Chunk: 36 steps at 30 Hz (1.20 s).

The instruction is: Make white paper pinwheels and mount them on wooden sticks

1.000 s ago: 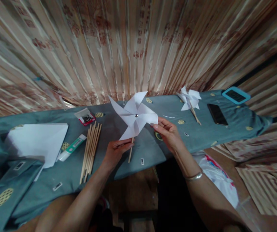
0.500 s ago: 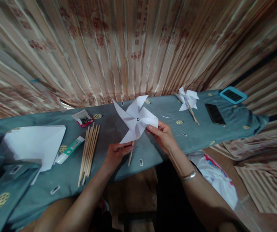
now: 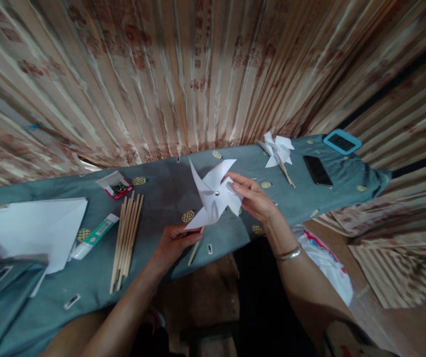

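A white paper pinwheel point(image 3: 213, 198) with a silver pin at its centre is held up over the cloth in front of me. Its wooden stick point(image 3: 195, 247) slants down from behind the paper. My left hand point(image 3: 177, 243) pinches that stick just below the blades, fingers closed. On the other side, my right hand point(image 3: 253, 196) has thumb and fingers closed on the pinwheel's right blade. The upper part of the stick is hidden behind the paper.
On the grey-green cloth point(image 3: 160, 198) lie a bundle of wooden sticks point(image 3: 126, 238), a glue tube point(image 3: 95, 237), white paper sheets point(image 3: 30, 228) and a small box of pins point(image 3: 116, 186). Finished pinwheels point(image 3: 277, 148), a phone point(image 3: 317, 170) and a blue-framed timer point(image 3: 342, 142) lie right.
The pinwheel's blades have turned and its stick tilts more. My right hand has shifted its hold on the blade. The whole view has swung slightly to the right.
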Tool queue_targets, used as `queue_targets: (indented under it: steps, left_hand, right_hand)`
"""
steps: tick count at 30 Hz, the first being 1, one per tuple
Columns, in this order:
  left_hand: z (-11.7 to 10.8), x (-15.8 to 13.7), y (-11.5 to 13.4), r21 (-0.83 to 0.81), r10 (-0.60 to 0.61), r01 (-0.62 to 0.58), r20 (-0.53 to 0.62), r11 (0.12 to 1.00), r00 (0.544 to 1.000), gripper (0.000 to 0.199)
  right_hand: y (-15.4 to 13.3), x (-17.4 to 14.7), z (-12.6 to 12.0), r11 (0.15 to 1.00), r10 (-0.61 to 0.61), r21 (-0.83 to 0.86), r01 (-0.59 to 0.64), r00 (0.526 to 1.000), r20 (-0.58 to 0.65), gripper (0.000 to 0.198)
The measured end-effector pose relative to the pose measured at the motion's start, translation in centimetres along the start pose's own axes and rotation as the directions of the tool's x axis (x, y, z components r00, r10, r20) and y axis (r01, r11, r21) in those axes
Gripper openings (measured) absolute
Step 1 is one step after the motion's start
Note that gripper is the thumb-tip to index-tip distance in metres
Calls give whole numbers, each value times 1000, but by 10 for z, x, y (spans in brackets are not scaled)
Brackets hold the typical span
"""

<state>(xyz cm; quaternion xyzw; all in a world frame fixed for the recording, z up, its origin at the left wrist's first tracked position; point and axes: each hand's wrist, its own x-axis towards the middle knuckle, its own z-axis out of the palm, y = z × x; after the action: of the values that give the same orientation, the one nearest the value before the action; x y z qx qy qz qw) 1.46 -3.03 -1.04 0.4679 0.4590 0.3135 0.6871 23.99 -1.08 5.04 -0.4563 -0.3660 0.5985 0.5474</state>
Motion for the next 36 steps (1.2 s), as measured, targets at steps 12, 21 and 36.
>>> queue_targets:
  steps: [12, 21, 36]
  left_hand:
    - [1, 1, 0, -1, -23, 23, -13, 1000, 1000, 26]
    - [4, 1, -1, -19, -9, 8, -67, 1000, 998, 25]
    - [7, 2, 3, -106, 59, -74, -140, 992, 988, 32]
  right_hand:
    - [5, 1, 6, 998, -51, -49, 48, 997, -53, 42]
    - [14, 1, 16, 998, -39, -60, 36, 998, -56, 41]
    - [40, -10, 32, 992, 116, -50, -112, 990, 81, 35]
